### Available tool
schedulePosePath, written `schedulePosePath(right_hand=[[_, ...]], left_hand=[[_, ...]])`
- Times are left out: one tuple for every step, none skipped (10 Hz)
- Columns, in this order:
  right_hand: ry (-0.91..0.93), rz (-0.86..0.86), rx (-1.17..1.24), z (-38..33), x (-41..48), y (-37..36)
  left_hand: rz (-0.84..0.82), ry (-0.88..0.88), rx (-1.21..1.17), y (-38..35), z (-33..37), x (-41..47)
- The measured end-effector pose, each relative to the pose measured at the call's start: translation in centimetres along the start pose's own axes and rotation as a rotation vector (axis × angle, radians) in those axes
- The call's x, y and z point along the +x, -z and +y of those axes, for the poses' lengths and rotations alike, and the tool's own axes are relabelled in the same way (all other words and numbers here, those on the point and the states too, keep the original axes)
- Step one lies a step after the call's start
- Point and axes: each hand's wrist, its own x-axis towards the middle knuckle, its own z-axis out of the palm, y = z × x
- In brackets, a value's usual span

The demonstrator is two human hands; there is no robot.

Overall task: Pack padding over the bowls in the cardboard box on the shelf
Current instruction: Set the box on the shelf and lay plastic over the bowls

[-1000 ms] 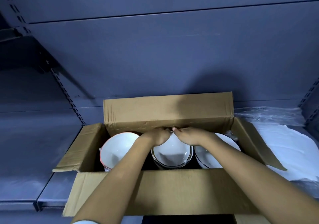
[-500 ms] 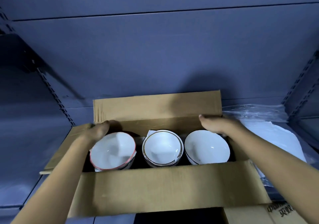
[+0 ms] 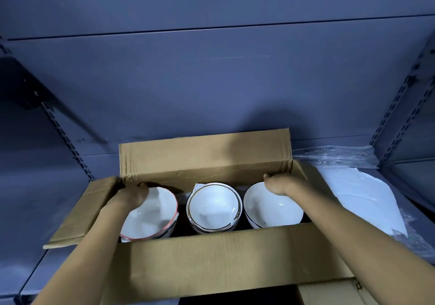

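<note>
Cardboard box holds bowls; left hand, right hand inside.

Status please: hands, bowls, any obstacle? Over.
Left hand, right hand down in back corners of box, grip unclear. Bowls uncovered. White sheets beside box, right. Flaps open.

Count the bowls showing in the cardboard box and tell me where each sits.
3. The red-rimmed bowl at the left, partly under the left hand; the gold-rimmed bowl in the middle; the dark-rimmed bowl at the right. Others nested beneath may be hidden.
</note>
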Motion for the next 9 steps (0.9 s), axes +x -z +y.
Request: schedulePosePath(right_hand=[[0.041,-0.117,-0.274,-1.0,-1.9,0.6],[0.115,0.152,-0.224,-0.8,-3.5,2.1],[0.172,0.36,-0.128,1.4,-3.5,3.7],[0.132,0.456,-0.051,3.9,-2.6,4.4],[0.079,0.471,-0.047,6.1,-1.4,4.6],[0.039,0.435,-0.111,8.3,0.2,4.4],[0.031,0.343,-0.178,10.0,1.8,4.1],[0.015,0.283,-0.283,11.1,3.2,3.5],[-0.01,0.252,-0.289,11.6,4.6,2.9]], left_hand=[[0.087,-0.057,0.157,-0.9,-0.4,0.9],[0.23,-0.24,0.331,-0.5,2.6,-1.5],[0.303,-0.555,0.328,-1.1,7.5,-3.4],[0.354,-0.83,0.293,-3.9,12.9,-4.7],[0.352,-0.973,0.295,-6.9,17.7,-4.7],[0.304,-1.03,0.28,-9.1,20.8,-4.3],[0.205,-0.999,0.26,-10.4,21.4,-3.4],[0.199,-1.006,0.268,-11.0,20.9,-2.6],[0.217,-1.013,0.232,-11.3,20.8,-2.4]])
